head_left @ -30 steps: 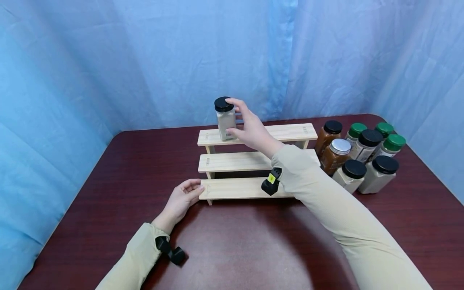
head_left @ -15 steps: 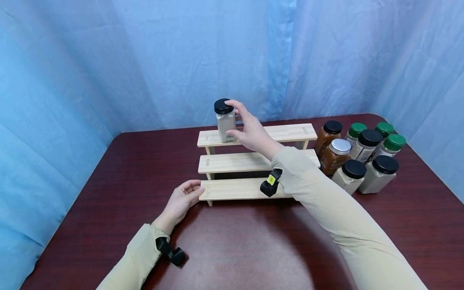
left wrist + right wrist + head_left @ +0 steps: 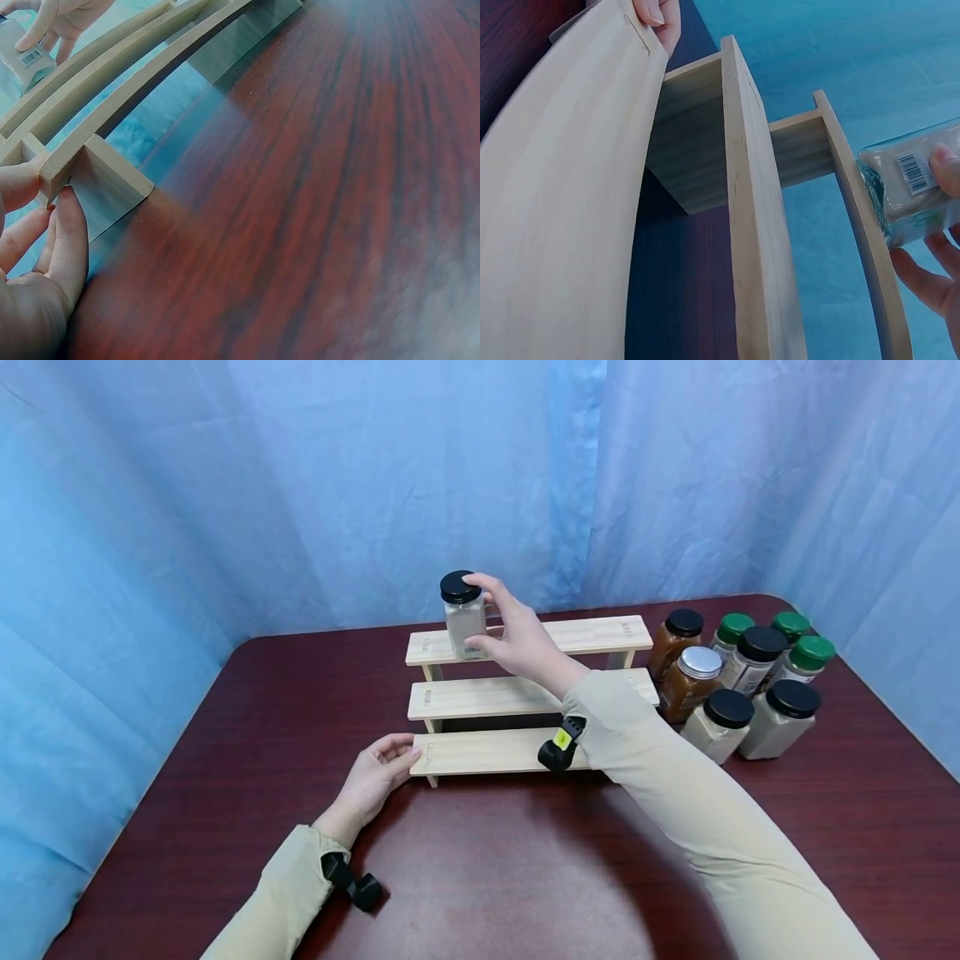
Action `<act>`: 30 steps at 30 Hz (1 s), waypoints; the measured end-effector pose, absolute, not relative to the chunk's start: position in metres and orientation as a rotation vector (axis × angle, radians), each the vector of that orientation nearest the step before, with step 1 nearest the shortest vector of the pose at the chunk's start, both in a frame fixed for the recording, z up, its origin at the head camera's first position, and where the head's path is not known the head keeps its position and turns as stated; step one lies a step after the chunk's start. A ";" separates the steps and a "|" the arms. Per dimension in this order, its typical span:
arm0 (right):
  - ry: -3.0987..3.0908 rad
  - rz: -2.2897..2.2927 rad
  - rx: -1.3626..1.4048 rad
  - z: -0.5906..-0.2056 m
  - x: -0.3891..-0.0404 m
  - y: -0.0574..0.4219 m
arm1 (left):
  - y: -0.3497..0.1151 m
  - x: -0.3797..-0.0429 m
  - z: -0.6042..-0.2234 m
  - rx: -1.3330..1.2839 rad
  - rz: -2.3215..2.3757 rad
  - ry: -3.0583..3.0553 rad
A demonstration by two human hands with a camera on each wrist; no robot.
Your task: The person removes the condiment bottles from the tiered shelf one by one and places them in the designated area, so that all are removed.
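In the head view a clear spice jar (image 3: 459,625) with a black lid and pale powder is upright at the left end of the top board. My right hand (image 3: 525,643) grips it, fingers at the lid and thumb low on its side. The jar's base is right at the top board in the right wrist view, its barcode label (image 3: 915,174) showing. My left hand (image 3: 375,777) pinches the left end of the lowest board of a three-step wooden shelf rack (image 3: 487,752). Thumb and fingers meet around that board end (image 3: 54,176) in the left wrist view.
Several spice jars stand grouped right of the rack: brown ones (image 3: 684,689), pale ones with black lids (image 3: 776,727), and green-lidded ones (image 3: 810,660). Blue curtains (image 3: 375,485) hang behind the dark red-brown table (image 3: 510,877).
My right hand has lowered the jar slightly toward the top board. The left hand keeps its pinch on the lowest board, and the view has shifted a little.
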State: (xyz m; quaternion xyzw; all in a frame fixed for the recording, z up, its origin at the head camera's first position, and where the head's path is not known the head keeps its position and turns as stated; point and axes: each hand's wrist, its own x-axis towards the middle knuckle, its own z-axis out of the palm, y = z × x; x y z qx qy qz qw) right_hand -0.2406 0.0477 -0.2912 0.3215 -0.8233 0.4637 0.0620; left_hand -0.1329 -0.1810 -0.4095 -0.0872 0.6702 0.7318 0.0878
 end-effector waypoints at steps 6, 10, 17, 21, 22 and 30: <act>-2.477 1.385 0.981 -0.292 -0.237 0.051 | -0.180 -0.133 -0.410 -0.252 2.203 1.981; -2.449 1.422 0.993 -0.294 -0.231 0.055 | -0.181 -0.133 -0.410 -0.246 2.219 1.969; -2.387 1.537 1.040 -0.297 -0.219 0.061 | -0.181 -0.132 -0.411 -0.244 2.198 1.983; -2.338 1.557 1.099 -0.299 -0.213 0.064 | -0.182 -0.132 -0.411 -0.250 2.195 1.991; -2.325 1.556 1.114 -0.300 -0.211 0.065 | -0.182 -0.132 -0.411 -0.251 2.196 1.992; -2.322 1.499 1.140 -0.305 -0.191 0.071 | -0.181 -0.133 -0.410 -0.249 2.198 1.995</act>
